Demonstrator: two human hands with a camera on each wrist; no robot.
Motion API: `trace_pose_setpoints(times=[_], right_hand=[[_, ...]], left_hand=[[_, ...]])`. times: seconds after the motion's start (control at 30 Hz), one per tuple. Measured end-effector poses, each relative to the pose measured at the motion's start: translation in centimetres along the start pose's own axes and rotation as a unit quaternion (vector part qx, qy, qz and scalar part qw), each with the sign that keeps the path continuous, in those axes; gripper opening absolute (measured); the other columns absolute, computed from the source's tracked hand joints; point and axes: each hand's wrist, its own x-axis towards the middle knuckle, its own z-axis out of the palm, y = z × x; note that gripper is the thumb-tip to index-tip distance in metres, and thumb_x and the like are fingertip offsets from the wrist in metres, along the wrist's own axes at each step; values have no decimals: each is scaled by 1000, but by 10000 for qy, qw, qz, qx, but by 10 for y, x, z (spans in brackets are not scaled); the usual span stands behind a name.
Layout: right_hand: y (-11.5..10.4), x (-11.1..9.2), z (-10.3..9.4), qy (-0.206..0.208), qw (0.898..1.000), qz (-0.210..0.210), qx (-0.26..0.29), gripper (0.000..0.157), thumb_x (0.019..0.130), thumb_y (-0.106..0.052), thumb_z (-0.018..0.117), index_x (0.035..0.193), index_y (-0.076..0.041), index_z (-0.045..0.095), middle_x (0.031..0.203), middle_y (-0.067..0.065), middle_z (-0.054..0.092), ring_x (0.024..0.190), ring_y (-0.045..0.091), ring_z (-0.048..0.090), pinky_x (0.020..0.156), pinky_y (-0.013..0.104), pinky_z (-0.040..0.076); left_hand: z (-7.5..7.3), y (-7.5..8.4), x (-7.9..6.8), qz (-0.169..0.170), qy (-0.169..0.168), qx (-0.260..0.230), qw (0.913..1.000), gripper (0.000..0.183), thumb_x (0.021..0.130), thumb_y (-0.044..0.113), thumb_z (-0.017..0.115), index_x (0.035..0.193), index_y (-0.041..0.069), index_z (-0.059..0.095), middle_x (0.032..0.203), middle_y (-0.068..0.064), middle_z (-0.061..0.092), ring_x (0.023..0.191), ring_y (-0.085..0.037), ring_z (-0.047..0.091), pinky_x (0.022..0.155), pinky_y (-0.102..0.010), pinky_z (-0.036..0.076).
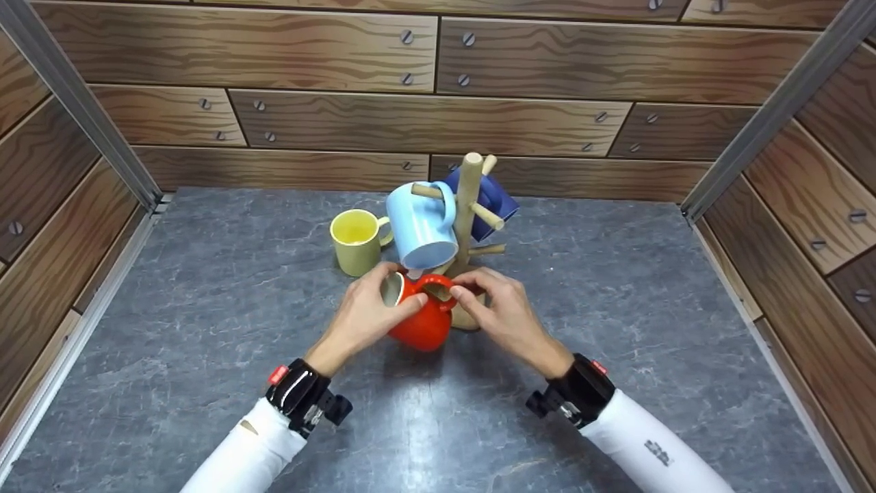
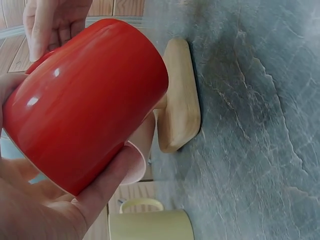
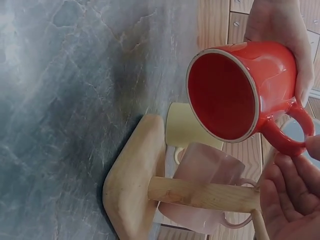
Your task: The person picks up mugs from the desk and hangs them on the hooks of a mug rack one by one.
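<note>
A glossy red mug (image 1: 423, 330) is held tilted off the table, in front of a wooden mug tree (image 1: 469, 198). My left hand (image 1: 366, 305) grips its body near the pale rim, thumb on the near side. With thumb and fingers, my right hand (image 1: 510, 311) pinches the red handle (image 3: 282, 142). The mug's underside faces the right wrist camera. Just beyond it a light-blue mug (image 1: 414, 229) hangs on an upper peg. Behind the post is a dark-blue mug (image 1: 503, 204). A pink mug (image 3: 207, 165) sits low beside the post, mostly hidden in the head view.
A yellow mug (image 1: 359, 257) stands upright on the grey marbled table (image 1: 226, 308), left of the tree. Bare pegs (image 1: 488, 216) jut out from the post's right side. Wood-patterned walls (image 1: 328, 51) enclose the table at the back and sides.
</note>
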Motion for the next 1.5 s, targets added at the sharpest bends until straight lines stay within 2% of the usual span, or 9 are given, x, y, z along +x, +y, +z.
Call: trace_pose_setpoints(times=[0.13, 0.27, 0.47, 0.67, 0.77, 1.27, 1.5], right_hand=[[2, 2, 1, 49, 9999, 89, -89, 15, 100, -20, 70, 103, -6, 77, 93, -1, 72, 78, 11, 65, 69, 35, 57], [5, 3, 3, 36, 9997, 183, -169, 17, 100, -19, 70, 103, -4, 77, 94, 3, 72, 77, 13, 66, 69, 35, 58], [9, 4, 5, 5, 9991, 364, -200, 17, 100, -19, 70, 104, -4, 77, 95, 5, 73, 78, 15, 67, 71, 40, 59], [9, 4, 4, 20, 9981, 591, -178, 20, 101, -24, 69, 106, -7, 77, 96, 2, 72, 79, 12, 66, 71, 34, 58], [10, 5, 5, 54, 9980, 599, -193, 21, 101, -25, 69, 107, -6, 77, 97, 3, 73, 79, 12, 66, 71, 30, 57], [17, 7, 6, 50, 9972, 736, -119, 22, 100, -19, 70, 114, -2, 75, 105, 8, 73, 87, 16, 69, 76, 31, 59], [21, 6, 6, 98, 9969, 745, -231, 22, 99, -18, 71, 115, -3, 74, 108, 8, 73, 87, 16, 68, 76, 31, 58]], left_hand=[[2, -1, 3, -164, 40, -55, 9998, 55, 85, 45, 77, 127, 13, 61, 113, -12, 69, 99, -33, 67, 80, -42, 55], [5, -4, 6, -213, 109, 93, 9997, 55, 85, 47, 77, 126, 12, 62, 116, -9, 66, 104, -31, 63, 86, -42, 53], [8, -9, 10, -199, 156, 148, 9996, 57, 84, 48, 77, 125, 10, 64, 118, -8, 64, 110, -32, 60, 91, -44, 51], [11, -10, 13, -177, 193, 125, 9996, 61, 83, 49, 77, 128, 9, 65, 117, -8, 63, 108, -30, 59, 91, -43, 49], [12, -11, 14, -189, 184, 122, 9996, 62, 84, 49, 77, 129, 8, 64, 117, -10, 62, 109, -33, 59, 91, -45, 49], [18, -13, 21, -107, 192, 37, 9998, 67, 85, 48, 76, 134, 6, 59, 123, -11, 60, 113, -29, 58, 99, -46, 49], [22, -20, 23, 20, 200, -70, 9998, 65, 85, 46, 79, 132, 5, 61, 126, -17, 63, 118, -36, 60, 102, -48, 48]])
